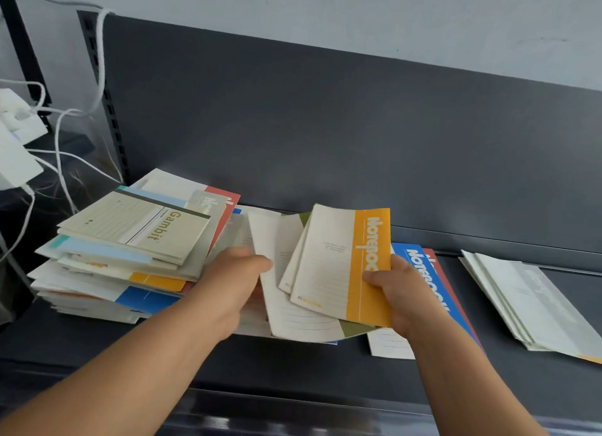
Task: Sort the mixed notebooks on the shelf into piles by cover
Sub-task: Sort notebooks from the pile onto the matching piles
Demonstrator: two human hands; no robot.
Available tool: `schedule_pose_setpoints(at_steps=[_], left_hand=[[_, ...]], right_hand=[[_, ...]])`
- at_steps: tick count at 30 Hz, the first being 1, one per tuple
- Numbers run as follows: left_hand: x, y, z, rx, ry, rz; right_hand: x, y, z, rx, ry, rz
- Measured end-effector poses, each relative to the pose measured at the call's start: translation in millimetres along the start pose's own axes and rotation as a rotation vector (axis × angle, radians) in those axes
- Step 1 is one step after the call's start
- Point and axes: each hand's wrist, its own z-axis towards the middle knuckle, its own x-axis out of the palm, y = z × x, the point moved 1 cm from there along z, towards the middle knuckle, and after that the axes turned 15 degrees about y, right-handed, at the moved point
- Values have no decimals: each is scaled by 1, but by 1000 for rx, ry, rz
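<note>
Over the shelf's (293, 367) front edge, the right hand (407, 292) grips a yellow-spined notebook (338, 266) by its lower corner, thumb on the cover. The left hand (234, 272) pinches a white notebook (286, 311) beside it, thumb on top. Under the right hand lie a blue notebook (400, 250) and a red notebook (437, 263). A mixed pile (107, 272), topped by a Gambit notebook (146, 227), fills the shelf's left end. A pale pile (527, 305) sits toward the right end.
</note>
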Motion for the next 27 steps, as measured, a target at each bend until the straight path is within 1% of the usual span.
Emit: schedule_pose_setpoints(at_steps=[2,3,7,12,18,23,27], left_hand=[[11,-3,0,-60,59,-158],[17,-2,1,-76,84,-181],[48,-3,7,-32,104,-129],[89,-13,13,27,109,-36],[142,-24,31,25,114,37],[173,-25,52,21,30,116],[189,-22,60,-11,-14,144]], right_hand=[[-8,-1,-6,-28,17,61],[-13,0,-8,-45,29,88],[-41,-2,-19,-97,33,133],[-106,-6,-36,-138,-70,138],[-201,-14,-42,-107,-173,115],[-277,-23,-39,-44,-229,14],[-325,-34,-29,40,-226,-62]])
